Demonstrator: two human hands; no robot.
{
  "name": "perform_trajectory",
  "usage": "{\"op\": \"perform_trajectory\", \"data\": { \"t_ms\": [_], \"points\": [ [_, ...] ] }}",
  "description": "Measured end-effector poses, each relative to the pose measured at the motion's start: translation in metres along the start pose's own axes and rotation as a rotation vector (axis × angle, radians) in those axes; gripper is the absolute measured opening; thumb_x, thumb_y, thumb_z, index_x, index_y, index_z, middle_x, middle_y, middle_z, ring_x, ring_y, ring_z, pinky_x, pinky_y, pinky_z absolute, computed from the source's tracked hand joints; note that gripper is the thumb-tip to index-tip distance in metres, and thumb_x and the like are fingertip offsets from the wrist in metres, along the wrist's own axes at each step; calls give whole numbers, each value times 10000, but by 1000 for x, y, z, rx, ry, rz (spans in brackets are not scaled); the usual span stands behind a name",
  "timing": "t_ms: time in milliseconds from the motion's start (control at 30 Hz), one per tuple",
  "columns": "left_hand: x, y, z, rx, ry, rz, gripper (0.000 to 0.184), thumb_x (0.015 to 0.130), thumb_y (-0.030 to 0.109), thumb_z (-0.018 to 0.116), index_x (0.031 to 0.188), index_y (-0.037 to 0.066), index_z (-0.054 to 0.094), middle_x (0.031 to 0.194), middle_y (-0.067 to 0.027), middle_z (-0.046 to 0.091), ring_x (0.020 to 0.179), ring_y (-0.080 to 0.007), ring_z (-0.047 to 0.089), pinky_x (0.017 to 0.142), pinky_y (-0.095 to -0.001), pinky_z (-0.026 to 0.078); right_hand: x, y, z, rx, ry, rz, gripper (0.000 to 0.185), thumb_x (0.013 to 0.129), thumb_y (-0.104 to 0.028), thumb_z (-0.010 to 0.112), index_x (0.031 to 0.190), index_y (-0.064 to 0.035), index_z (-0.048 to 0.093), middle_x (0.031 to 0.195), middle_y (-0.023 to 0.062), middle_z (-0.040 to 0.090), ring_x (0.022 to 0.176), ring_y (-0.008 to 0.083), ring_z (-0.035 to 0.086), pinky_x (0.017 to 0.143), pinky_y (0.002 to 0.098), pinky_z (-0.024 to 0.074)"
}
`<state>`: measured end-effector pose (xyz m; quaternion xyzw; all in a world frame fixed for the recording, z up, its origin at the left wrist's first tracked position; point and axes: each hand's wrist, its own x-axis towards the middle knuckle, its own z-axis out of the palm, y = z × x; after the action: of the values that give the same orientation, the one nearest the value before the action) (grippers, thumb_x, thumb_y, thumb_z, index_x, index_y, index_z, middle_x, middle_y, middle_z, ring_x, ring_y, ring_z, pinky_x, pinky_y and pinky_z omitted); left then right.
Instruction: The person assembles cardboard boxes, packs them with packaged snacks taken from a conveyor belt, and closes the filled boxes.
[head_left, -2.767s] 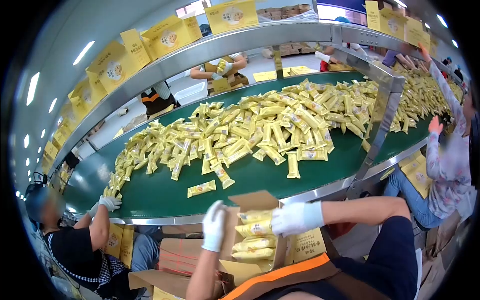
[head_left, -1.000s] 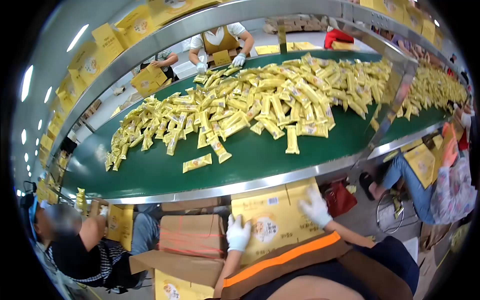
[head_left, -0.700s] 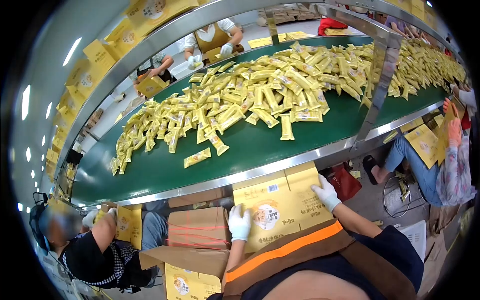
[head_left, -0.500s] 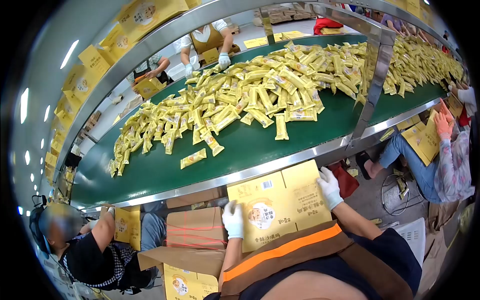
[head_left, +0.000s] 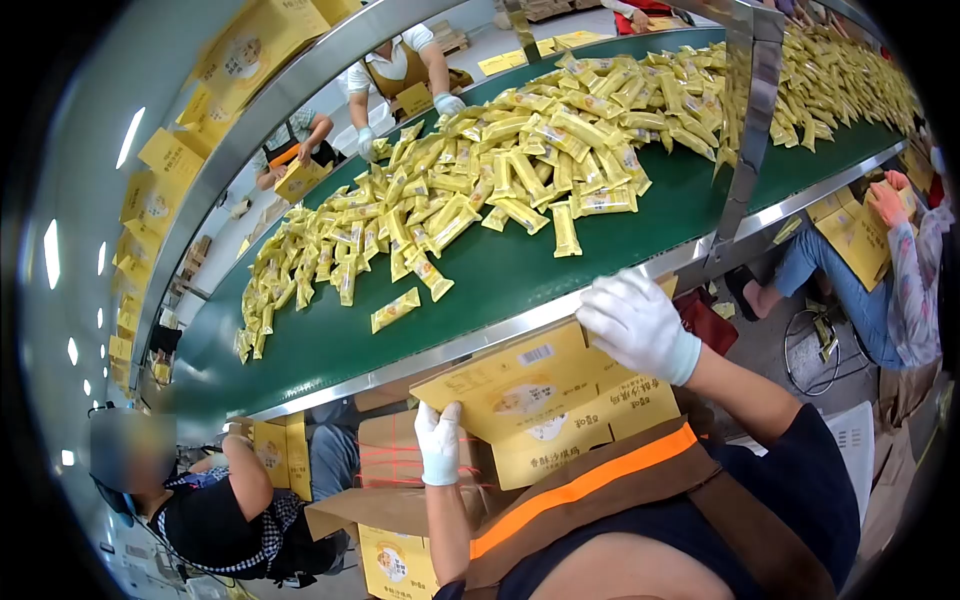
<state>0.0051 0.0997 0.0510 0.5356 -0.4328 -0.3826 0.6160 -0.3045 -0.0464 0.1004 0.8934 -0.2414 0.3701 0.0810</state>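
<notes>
A yellow printed carton (head_left: 580,430), partly folded, leans in front of my body below the belt edge. My left hand (head_left: 438,440), in a white glove, pinches the left end of its raised panel, thumb on the near side. Over the upper right part lies my right hand (head_left: 640,325), also gloved, with its fingers bent around the edge; its fingertips are partly hidden. Beyond the carton, a heap of yellow wrapped snack packets (head_left: 520,160) covers much of the green conveyor belt (head_left: 480,280). One loose packet (head_left: 396,310) lies apart near the belt's front.
A metal post (head_left: 752,130) rises from the belt's right side. At left a co-worker (head_left: 215,510) sits by a yellow carton; another at right (head_left: 880,260) holds one. Across the belt, a person's gloved hands touch packets. A brown box (head_left: 410,450) stands at my left.
The carton's printed panel has tilted and folded, showing a second panel below it. My right hand has moved from the right edge up and left to the top; my left hand has shifted slightly left.
</notes>
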Motion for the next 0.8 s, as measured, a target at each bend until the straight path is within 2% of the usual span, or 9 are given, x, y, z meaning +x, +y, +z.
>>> {"op": "perform_trajectory", "data": {
  "t_ms": [133,233,267,367,500,533,600,700,800],
  "points": [
    [7,-8,-3,28,1,-66,417,965,96,559,1351,-34,468,1298,-108,580,1178,-186,541,1043,-343,400,-2,-1,-11,-68,142,-87,257,801,-171,671,1046,-111,622,1005,36,633,960,230,631,927,380,472],
    [13,-9,1,-6,15,-27,411,970,86,540,1356,-33,463,1308,-109,573,1177,-188,541,1037,-346,406,-21,3,0,6,68,-65,176,799,-213,675,933,-121,608,872,-2,590,855,215,612,820,356,469],
    [14,-16,0,-26,32,-38,410,976,80,523,1363,-35,450,1326,-113,560,1193,-199,539,1048,-352,404,-20,7,5,-31,90,-18,214,713,-216,750,810,-120,586,781,6,558,750,238,586,703,363,443],
    [12,-12,10,-132,50,-44,436,972,75,525,1383,-32,427,1354,-123,538,1225,-217,528,1068,-364,393,-4,14,3,29,70,154,238,733,-269,761,726,-122,574,721,28,543,733,240,583,687,361,427],
    [15,-1,32,-154,-52,217,840,961,453,567,1549,-9,185,1542,-168,334,1410,-287,347,1173,-418,256,21,23,7,533,-99,347,332,854,-371,689,711,-85,599,673,96,597,685,270,600,622,377,449],
    [11,12,44,-202,-9,127,1015,911,648,522,1573,10,91,1601,-176,218,1466,-309,235,1207,-431,168,32,23,14,797,-105,417,353,887,-384,647,730,-70,622,688,148,626,689,322,617,612,395,466],
    [17,30,54,-282,-28,140,1043,895,682,518,1572,12,94,1606,-177,207,1472,-310,216,1212,-435,149,55,31,7,1009,-422,250,304,911,-342,578,839,-54,644,780,153,665,737,336,639,670,400,485],
    [32,55,57,-381,-58,194,970,887,722,490,1555,61,250,1570,-204,284,1434,-320,297,1188,-475,217,42,29,37,932,-540,-206,301,908,-338,556,929,-58,666,854,181,692,797,386,652,717,424,515],
    [51,43,32,-647,-591,124,955,899,760,408,1538,61,295,1459,-244,446,1357,-391,400,1163,-492,266,12,27,59,808,-1116,-19,267,845,-282,624,990,-64,672,955,180,696,884,376,665,764,439,525]
  ]
}}
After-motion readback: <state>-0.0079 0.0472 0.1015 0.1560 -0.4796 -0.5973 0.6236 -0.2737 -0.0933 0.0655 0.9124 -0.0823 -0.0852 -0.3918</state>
